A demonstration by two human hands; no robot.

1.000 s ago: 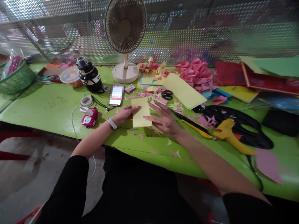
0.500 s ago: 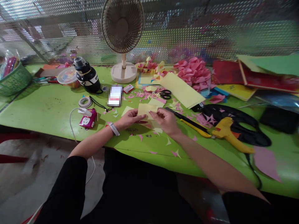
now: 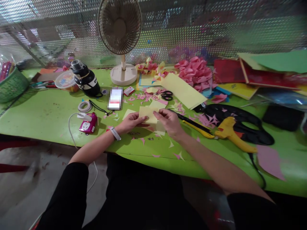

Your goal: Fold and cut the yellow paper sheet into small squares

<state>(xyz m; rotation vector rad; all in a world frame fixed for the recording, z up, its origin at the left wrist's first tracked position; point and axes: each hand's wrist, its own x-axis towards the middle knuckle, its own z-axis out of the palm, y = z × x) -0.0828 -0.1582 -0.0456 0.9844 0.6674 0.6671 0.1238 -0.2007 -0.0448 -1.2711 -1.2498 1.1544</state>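
Note:
Between my two hands, a small piece of pale yellow paper (image 3: 148,114) is held above the green table (image 3: 55,118). My left hand (image 3: 132,122) pinches its left side with the thumb on top. On the right side, my right hand (image 3: 169,122) grips it between thumb and fingers. Other pale yellow paper pieces (image 3: 160,128) lie beneath and around the hands. Pink and yellow scraps (image 3: 142,140) are scattered nearby. Black-handled scissors (image 3: 167,95) rest beyond the hands, beside a larger yellow sheet (image 3: 183,91).
A yellow glue gun (image 3: 226,132) and a yellow utility knife (image 3: 199,129) lie to the right. Behind them is a pink paper pile (image 3: 195,72). A fan (image 3: 123,75), black bottle (image 3: 86,80), phone (image 3: 115,98), tape roll (image 3: 84,106) and pink power socket (image 3: 88,124) stand leftward.
The view has shifted slightly, so the tabletop things appear a little further left. Both hands still hold the yellow paper, which now looks flatter and a little more level.

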